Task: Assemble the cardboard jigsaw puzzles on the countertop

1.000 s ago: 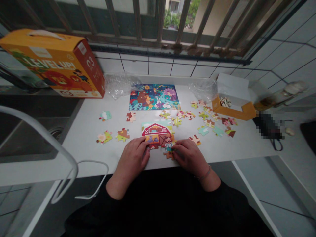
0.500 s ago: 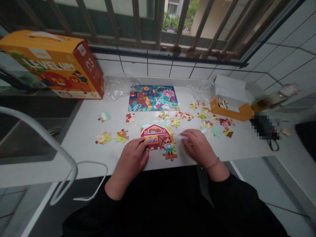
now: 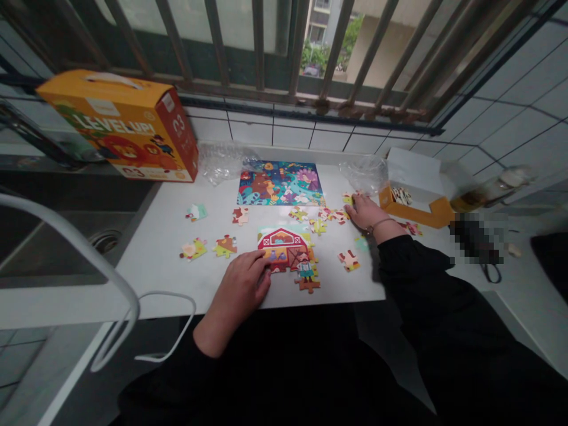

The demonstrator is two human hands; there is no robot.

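Observation:
A partly joined puzzle with a red barn point(image 3: 284, 245) lies on the white counter point(image 3: 168, 236) near its front edge. My left hand point(image 3: 242, 284) rests flat beside it, fingertips touching its lower left edge. My right hand point(image 3: 366, 212) is stretched out to the far right, lying over loose puzzle pieces point(image 3: 331, 214) near the small open orange box point(image 3: 428, 210); whether its fingers hold a piece is hidden. A single loose piece point(image 3: 349, 260) lies right of the barn group.
A finished colourful puzzle point(image 3: 280, 184) lies at the back middle. A big orange puzzle box point(image 3: 124, 127) stands back left, clear plastic bags point(image 3: 222, 158) beside it. More loose pieces point(image 3: 208, 247) lie left. A sink point(image 3: 53, 236) and white tube point(image 3: 89, 266) are at far left.
My right hand left the barn puzzle's lower right corner and reached away to the far right pieces by the small box. My left hand stayed at the barn puzzle.

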